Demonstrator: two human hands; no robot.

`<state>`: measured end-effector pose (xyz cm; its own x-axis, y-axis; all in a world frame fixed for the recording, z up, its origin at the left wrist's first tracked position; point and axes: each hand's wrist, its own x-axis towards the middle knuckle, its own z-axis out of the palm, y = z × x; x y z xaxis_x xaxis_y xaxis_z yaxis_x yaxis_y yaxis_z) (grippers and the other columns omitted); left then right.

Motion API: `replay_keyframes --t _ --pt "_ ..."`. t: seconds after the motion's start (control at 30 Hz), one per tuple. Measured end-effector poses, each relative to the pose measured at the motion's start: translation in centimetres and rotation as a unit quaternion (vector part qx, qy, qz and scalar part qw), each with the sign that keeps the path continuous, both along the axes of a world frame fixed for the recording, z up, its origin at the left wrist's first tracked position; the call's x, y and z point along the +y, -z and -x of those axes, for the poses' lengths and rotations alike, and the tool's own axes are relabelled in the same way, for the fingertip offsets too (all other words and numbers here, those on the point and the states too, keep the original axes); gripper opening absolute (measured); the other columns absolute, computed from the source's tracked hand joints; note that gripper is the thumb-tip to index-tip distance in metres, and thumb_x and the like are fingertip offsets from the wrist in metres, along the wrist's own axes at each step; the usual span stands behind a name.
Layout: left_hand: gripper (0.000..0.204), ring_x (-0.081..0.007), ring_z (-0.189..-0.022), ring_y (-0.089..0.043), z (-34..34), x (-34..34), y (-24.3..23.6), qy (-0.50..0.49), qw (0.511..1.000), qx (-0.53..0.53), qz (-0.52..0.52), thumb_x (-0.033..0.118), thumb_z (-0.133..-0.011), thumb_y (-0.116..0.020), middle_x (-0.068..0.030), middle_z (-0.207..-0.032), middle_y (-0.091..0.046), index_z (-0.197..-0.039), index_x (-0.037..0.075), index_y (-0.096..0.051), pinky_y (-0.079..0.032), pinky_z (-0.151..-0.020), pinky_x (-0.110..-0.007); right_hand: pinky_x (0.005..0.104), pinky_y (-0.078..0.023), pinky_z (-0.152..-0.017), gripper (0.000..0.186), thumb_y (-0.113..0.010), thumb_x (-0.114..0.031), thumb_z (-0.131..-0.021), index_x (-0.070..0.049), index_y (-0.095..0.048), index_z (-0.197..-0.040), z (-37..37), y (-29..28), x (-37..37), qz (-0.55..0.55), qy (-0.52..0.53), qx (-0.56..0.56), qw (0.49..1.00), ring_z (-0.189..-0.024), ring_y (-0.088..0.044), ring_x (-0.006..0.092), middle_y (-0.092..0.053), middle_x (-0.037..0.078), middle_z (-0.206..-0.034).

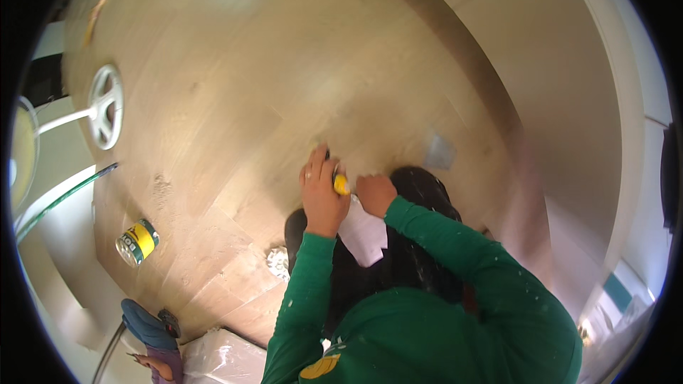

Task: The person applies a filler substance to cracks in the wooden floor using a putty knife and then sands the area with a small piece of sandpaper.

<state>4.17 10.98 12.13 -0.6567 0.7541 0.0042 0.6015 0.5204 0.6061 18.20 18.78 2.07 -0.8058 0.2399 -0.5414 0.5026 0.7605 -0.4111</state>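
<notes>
My left hand [324, 190] is closed around a tool with a black and yellow handle [341, 185]; its working end is hidden by my fingers. Just to its right, my right hand [376, 193] is curled into a fist at the top edge of a white cloth or sheet of paper [364, 236]. That white piece hangs down between my hands, in front of my dark trousers [427, 192]. Both hands are low, close to the wood-look floor [235, 121].
A small greyish translucent square [440, 151] lies right of my knee. Left are a yellow and green can [137, 242], a white fan stand [105, 108] and a green pole [67, 199]. Crumpled white material [278, 263] lies by my left leg. Another person [153, 334] is lower left, beside a plastic-wrapped item [224, 357].
</notes>
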Motion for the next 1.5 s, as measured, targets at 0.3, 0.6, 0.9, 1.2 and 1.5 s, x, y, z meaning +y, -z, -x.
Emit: replay_keyframes --t 0.3,0.6,0.9,1.2,1.5 --pt "0.024 -0.0354 -0.111 -0.061 5.8 -17.9 4.6 -0.148 0.946 0.059 0.283 0.019 -0.089 -0.068 -0.0140 -0.105 -0.067 -0.110 0.007 -0.064 -0.043 -0.099 -0.051 0.0497 -0.057 -0.082 0.024 -0.063 -0.020 -0.086 -0.007 -0.077 -0.101 2.8 4.2 -2.5 0.096 -0.158 -0.065 0.981 -0.093 -0.073 0.0370 -0.074 0.021 -0.097" --pt "0.062 -0.0468 -0.127 -0.053 1.2 -20.9 7.0 -0.198 0.963 -0.139 0.121 0.043 -0.093 -0.069 -0.0249 -0.141 -0.054 -0.137 0.001 -0.055 -0.042 -0.107 -0.056 0.0493 -0.049 -0.099 0.051 -0.064 -0.023 -0.094 0.008 -0.054 -0.133 7.1 1.5 14.0 0.167 0.244 0.126 0.947 -0.116 -0.063 0.0474 -0.066 0.032 -0.119" --pt "0.046 -0.0445 -0.119 -0.060 3.5 -13.3 1.3 -0.163 0.891 -0.373 0.202 0.024 -0.098 -0.061 -0.0348 -0.129 -0.058 -0.132 -0.006 -0.055 -0.048 -0.099 -0.046 0.0533 -0.045 -0.091 0.033 -0.061 -0.018 -0.098 -0.001 -0.059 -0.126 21.7 8.8 31.1 -0.245 0.318 0.348 0.847 -0.106 -0.058 0.0407 -0.061 0.021 -0.110" --pt "0.044 -0.0444 -0.145 -0.037 32.1 9.8 14.1 -0.104 0.993 0.045 -0.045 0.014 -0.094 -0.063 -0.0268 -0.156 -0.040 -0.137 0.005 -0.054 -0.025 -0.121 -0.058 0.0516 -0.041 -0.092 0.040 -0.064 -0.021 -0.092 -0.007 -0.058 -0.129 23.3 10.3 30.0 -0.360 0.324 0.196 0.852 -0.110 -0.054 0.0371 -0.059 0.016 -0.116" --pt "0.057 -0.0393 -0.148 -0.034 45.1 20.5 20.1 -0.028 0.986 0.165 -0.009 0.042 -0.094 -0.065 -0.0226 -0.156 -0.041 -0.142 0.012 -0.056 -0.014 -0.124 -0.060 0.0513 -0.039 -0.094 0.040 -0.065 -0.021 -0.090 -0.008 -0.058 -0.127 24.9 10.9 30.0 -0.313 0.340 0.193 0.866 -0.113 -0.052 0.0368 -0.058 0.014 -0.122"
